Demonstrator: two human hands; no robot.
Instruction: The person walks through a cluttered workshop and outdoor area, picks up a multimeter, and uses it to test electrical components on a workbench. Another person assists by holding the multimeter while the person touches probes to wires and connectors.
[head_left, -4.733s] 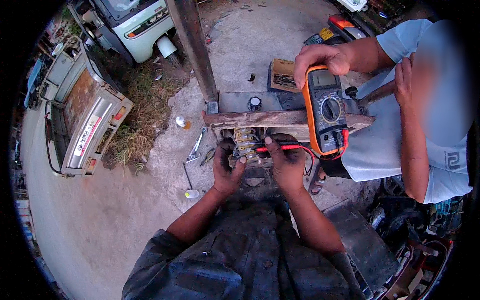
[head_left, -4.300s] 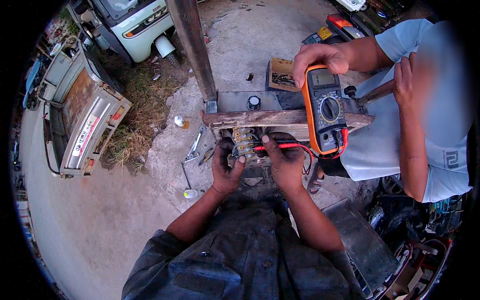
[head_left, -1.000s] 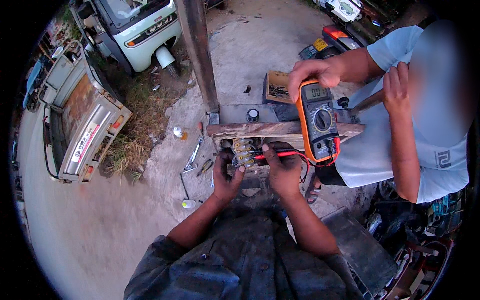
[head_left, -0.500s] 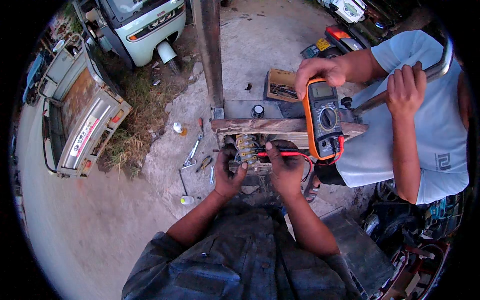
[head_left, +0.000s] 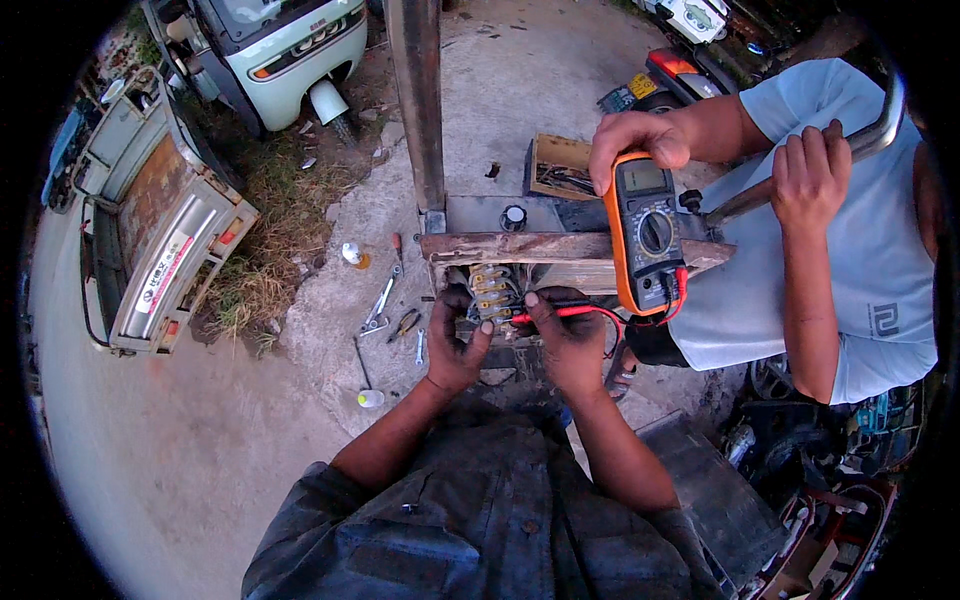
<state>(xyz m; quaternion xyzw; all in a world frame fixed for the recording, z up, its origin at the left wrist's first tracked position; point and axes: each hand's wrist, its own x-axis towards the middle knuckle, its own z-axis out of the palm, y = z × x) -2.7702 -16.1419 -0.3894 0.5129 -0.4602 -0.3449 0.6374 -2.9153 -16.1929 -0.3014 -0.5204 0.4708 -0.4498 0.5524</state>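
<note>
**Right hand point(head_left: 572, 342) pinches probes point(head_left: 575, 311) at terminal block point(head_left: 490, 289)**

The block sits just on the near side of a brown beam point(head_left: 500, 247); the left hand point(head_left: 457, 342) touches its lower edge, whether clamped one cannot tell; a co-worker's hand point(head_left: 640, 142) grips an orange-rimmed multimeter point(head_left: 656, 235), its dial ringed with print; a lettered red-and-white sticker point(head_left: 166, 272) marks a truck bed point(head_left: 160, 210); a dark emblem point(head_left: 884, 320) marks the co-worker's shirt point(head_left: 878, 368).
</note>
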